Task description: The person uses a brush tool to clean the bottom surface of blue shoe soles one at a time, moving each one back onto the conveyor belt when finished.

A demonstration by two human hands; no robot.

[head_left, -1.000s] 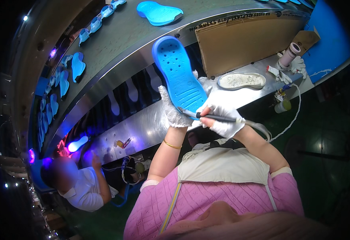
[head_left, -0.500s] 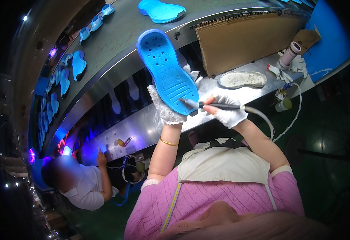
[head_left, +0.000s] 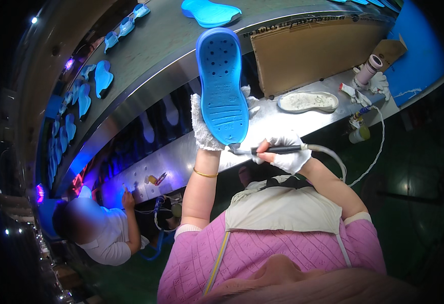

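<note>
My left hand (head_left: 205, 126), in a white glove, holds up a blue shoe sole (head_left: 223, 96). The sole stands nearly upright in the picture, its holed end away from me and its ridged end near me. My gloved right hand (head_left: 286, 152), thumb and finger bare, grips a black pen-like brush tool (head_left: 280, 150) with a pale hose (head_left: 328, 149) at its back end. The tool's tip is at the near edge of the sole; whether it touches cannot be made out. Part of my left hand is hidden behind the sole.
A green conveyor belt (head_left: 166, 38) with several blue soles curves past the metal ledge (head_left: 278, 119). On the ledge are a white sole (head_left: 308, 101), a cardboard sheet (head_left: 303, 55), a pink bottle (head_left: 368, 70) and gloves (head_left: 379, 83). A co-worker (head_left: 103, 228) sits at the left.
The held sole has turned from leaning left to nearly upright. The tool's tip has moved from the sole's inner face to its near edge. Soles on the belt have shifted slightly right.
</note>
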